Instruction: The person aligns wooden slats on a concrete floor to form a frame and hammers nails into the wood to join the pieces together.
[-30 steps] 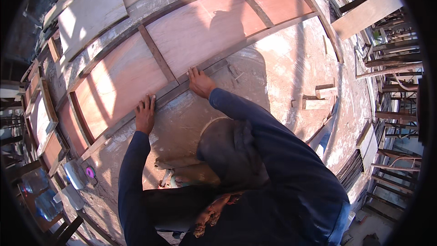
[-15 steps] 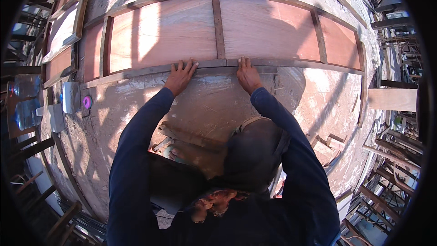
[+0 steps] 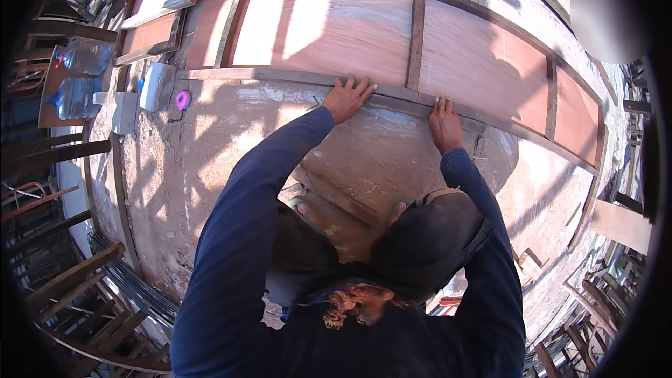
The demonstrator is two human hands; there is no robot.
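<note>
Both hands press flat, fingers spread and gripping nothing, on the near rail of a framed wooden door panel point(image 3: 392, 35) lying on the ground: left hand point(image 3: 348, 98), right hand point(image 3: 444, 123). Farther left lie two water bottles point(image 3: 77, 77).

Reddish-brown panels point(image 3: 329, 28) sit in a grey-brown frame point(image 3: 392, 91). The sleeves point(image 3: 252, 210) are dark blue. The bottles point(image 3: 77, 96) are pale blue, the floor point(image 3: 203, 147) dusty grey-tan, and a small disc point(image 3: 183, 99) magenta.
</note>
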